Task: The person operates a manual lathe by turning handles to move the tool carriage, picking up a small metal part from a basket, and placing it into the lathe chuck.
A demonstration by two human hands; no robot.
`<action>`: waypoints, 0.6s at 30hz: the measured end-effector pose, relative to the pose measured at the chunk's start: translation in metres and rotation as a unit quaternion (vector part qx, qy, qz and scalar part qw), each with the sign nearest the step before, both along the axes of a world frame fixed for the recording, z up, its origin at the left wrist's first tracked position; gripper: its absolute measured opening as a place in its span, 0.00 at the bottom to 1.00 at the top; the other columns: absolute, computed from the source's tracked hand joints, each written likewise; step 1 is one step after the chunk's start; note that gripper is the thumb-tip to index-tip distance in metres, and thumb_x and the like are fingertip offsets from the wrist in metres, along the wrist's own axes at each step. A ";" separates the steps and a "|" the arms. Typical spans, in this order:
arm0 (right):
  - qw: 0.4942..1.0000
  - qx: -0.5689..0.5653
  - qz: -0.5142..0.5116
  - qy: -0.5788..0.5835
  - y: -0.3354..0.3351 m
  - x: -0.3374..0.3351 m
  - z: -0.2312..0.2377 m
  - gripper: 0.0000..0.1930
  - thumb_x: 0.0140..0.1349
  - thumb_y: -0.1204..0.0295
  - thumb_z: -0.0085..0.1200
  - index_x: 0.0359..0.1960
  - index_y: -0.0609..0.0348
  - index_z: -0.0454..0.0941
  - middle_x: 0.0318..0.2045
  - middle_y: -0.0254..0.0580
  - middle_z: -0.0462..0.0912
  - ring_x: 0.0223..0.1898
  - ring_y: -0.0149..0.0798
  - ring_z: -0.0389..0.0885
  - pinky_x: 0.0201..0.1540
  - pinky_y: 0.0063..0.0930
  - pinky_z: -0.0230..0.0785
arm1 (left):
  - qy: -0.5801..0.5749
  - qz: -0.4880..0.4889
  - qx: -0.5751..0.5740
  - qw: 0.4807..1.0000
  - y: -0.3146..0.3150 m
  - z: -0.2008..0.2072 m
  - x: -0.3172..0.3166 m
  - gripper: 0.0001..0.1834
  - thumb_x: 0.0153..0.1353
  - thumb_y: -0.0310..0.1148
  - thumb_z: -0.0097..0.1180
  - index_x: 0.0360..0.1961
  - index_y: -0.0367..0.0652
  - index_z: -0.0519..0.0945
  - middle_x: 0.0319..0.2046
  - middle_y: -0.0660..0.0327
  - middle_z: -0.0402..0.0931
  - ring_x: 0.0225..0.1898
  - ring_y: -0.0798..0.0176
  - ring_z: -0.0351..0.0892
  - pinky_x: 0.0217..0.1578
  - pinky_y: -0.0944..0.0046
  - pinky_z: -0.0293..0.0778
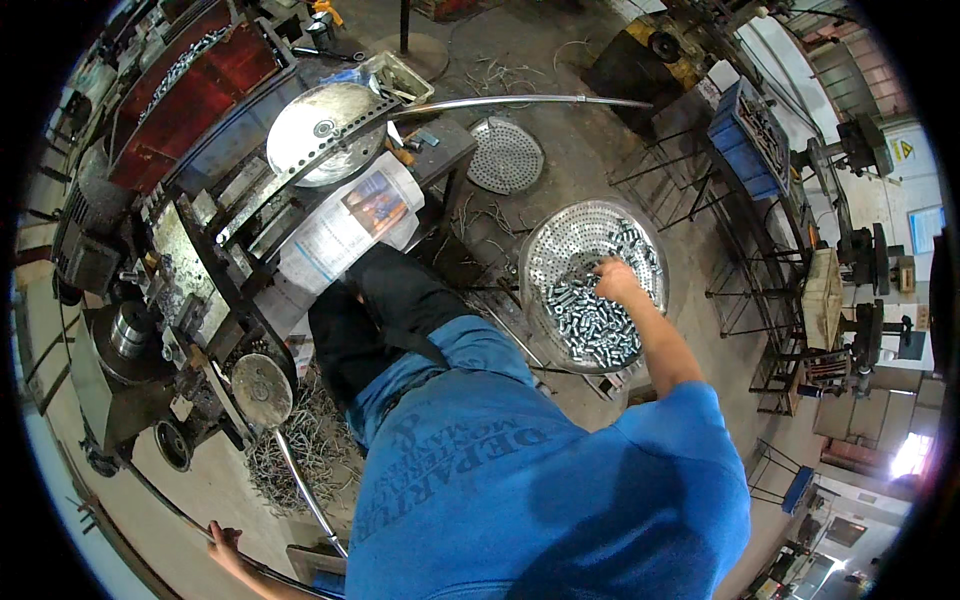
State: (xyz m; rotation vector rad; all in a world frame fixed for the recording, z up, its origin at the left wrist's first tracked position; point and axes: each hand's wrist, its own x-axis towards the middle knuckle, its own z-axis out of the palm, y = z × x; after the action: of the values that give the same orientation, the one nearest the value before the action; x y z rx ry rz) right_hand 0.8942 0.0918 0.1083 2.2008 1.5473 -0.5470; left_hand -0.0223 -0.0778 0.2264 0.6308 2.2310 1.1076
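Observation:
On the right, my right hand (617, 281) reaches into a round, perforated metal basin (549, 232) and touches the heap inside. The heap is of small, shiny, cylindrical metal parts (590, 325). Its fingers are curled inward; whatever lies between the fingertips is too small to make out. At the lower left, my left hand (226, 545) is closed around a long dark bar (180, 513) that runs along the machine's near side. A printed paper sheet (335, 228) lies by my knees, over part of the machine bench.
A tangle of metal shavings (300, 450) covers floor beside my legs. A red bin (200, 95) of metal pieces stands far left. Beyond the basin lies a perforated disc (506, 155). A blue crate (748, 140) sits on a rack at right. A shiny tube (520, 100) crosses behind.

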 end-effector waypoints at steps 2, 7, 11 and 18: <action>0.999 0.015 0.005 -0.034 0.000 -0.001 -0.001 0.18 0.45 0.67 0.51 0.41 0.51 0.80 0.53 0.45 0.72 0.56 0.42 0.69 0.59 0.28 0.60 | 0.002 -0.015 -0.015 1.000 0.005 0.002 -0.003 0.21 0.57 0.42 0.57 0.42 0.34 0.73 0.18 0.61 0.71 0.17 0.66 0.72 0.23 0.67 0.74; 0.993 0.115 0.032 -0.014 0.029 0.007 -0.009 0.12 0.43 0.67 0.51 0.29 0.53 0.83 0.37 0.50 0.80 0.44 0.48 0.77 0.50 0.31 0.69 | 0.554 -0.185 -0.329 0.742 -0.027 0.037 -0.012 0.24 0.51 0.38 0.61 0.48 0.38 0.75 0.23 0.54 0.73 0.25 0.63 0.75 0.32 0.65 0.73; 0.913 0.225 0.072 0.332 0.077 -0.094 0.085 0.17 0.38 0.66 0.55 0.33 0.53 0.84 0.29 0.49 0.80 0.36 0.47 0.77 0.40 0.34 0.70 | 0.206 -0.113 0.110 0.966 0.079 0.131 0.124 0.19 0.62 0.33 0.50 0.52 0.33 0.72 0.30 0.62 0.76 0.34 0.69 0.73 0.39 0.68 0.69; 0.632 0.213 0.402 0.628 0.125 -0.353 0.209 0.27 0.31 0.66 0.55 0.40 0.59 0.81 0.43 0.47 0.74 0.46 0.45 0.72 0.52 0.34 0.61 | -0.042 -0.405 0.157 0.900 0.204 0.128 0.278 0.15 0.64 0.35 0.47 0.41 0.33 0.77 0.26 0.61 0.79 0.30 0.69 0.77 0.32 0.69 0.72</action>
State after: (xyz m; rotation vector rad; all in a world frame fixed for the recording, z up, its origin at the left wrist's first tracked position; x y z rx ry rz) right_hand 0.5408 0.2167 0.3176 0.7701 3.2988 -1.6675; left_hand 0.2552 0.1266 0.3549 1.4446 1.4465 0.9991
